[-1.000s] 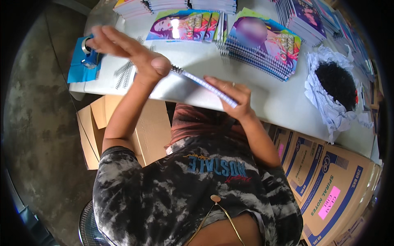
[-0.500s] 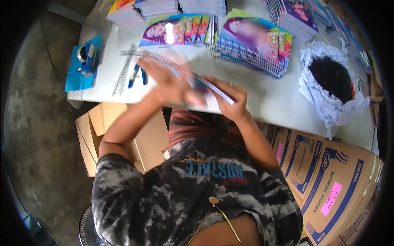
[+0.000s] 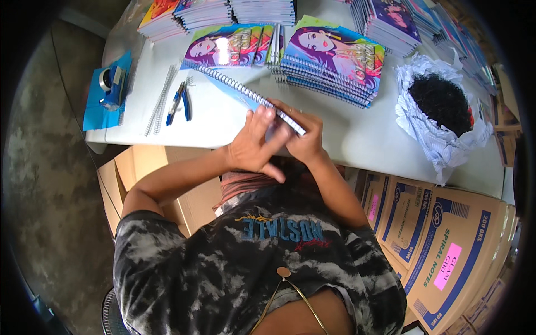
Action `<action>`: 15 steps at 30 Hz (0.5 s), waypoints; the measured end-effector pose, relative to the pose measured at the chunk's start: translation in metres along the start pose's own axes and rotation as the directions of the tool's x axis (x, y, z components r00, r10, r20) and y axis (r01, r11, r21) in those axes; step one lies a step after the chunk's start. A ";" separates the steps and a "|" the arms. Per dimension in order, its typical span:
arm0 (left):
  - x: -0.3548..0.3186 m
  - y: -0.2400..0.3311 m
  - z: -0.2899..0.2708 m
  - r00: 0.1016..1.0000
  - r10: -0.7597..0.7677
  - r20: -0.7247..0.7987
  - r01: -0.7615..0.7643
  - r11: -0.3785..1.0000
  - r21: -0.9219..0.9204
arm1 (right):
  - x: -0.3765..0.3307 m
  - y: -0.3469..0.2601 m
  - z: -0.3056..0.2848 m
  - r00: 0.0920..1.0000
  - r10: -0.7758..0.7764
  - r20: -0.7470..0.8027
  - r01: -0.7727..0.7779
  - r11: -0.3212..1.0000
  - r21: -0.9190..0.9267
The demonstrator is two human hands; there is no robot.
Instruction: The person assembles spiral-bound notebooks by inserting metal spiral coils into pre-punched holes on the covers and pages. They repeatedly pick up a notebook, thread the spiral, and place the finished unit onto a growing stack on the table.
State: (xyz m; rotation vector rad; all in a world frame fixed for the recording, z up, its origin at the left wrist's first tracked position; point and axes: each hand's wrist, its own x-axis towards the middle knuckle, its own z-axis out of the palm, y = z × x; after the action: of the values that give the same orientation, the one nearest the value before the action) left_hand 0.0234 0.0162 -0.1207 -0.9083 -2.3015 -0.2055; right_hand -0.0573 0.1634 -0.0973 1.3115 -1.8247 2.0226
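A spiral notebook (image 3: 237, 96) with a light-blue cover is held up on edge over the table's near side. Its dark wire coil (image 3: 223, 81) runs along the top edge, slanting from far left toward my right hand (image 3: 308, 134). That hand grips the notebook's near right end, fingers behind it. My left hand (image 3: 254, 139) is beside the coil, fingers stretched and thumb spread, holding nothing; its fingertips are slightly blurred, and whether they touch the notebook I cannot tell. Left of it lie blue-handled pliers (image 3: 186, 103), a blue pen-like tool (image 3: 175, 105) and loose wire coils (image 3: 161, 100).
A stack of colourful spiral notebooks (image 3: 329, 72) stands behind my hands, with flat notebooks (image 3: 223, 47) to its left. A blue tape dispenser (image 3: 113, 86) is at the left edge. Crumpled paper (image 3: 410, 125) holding black tangled material (image 3: 441, 103) lies right. Cardboard boxes (image 3: 446, 251) stand below.
My left hand has moved from along the protruding coil down toward the near end, and its blur has lessened. The coil now lies along the notebook's edge. My right hand keeps its grip.
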 end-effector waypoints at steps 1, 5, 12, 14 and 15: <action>0.021 -0.015 -0.008 0.989 0.080 -0.122 -0.061 0.986 0.153 | 0.002 0.001 -0.002 1.000 -0.001 -0.024 0.001 1.000 0.000; 0.058 -0.025 -0.021 0.961 -0.135 -0.240 0.199 0.944 0.263 | 0.000 -0.002 0.007 0.998 -0.037 0.059 0.046 0.986 -0.161; 0.080 -0.046 -0.017 0.865 -0.121 -0.486 0.295 0.907 0.300 | -0.003 0.001 0.010 0.984 0.179 -0.004 -0.179 0.983 0.027; 0.055 -0.033 -0.005 0.919 -0.221 -0.328 0.283 0.946 0.156 | 0.001 0.001 0.012 0.988 0.148 -0.031 -0.146 0.987 0.060; 0.036 -0.024 0.011 0.935 -0.253 -0.247 0.278 0.958 0.071 | -0.003 0.008 0.013 0.984 0.170 -0.060 -0.164 0.982 0.090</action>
State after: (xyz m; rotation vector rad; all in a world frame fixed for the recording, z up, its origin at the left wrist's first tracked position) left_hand -0.0178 0.0223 -0.1050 -0.4869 -2.1823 -0.2883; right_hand -0.0537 0.1513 -0.1061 1.1283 -1.8971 2.2221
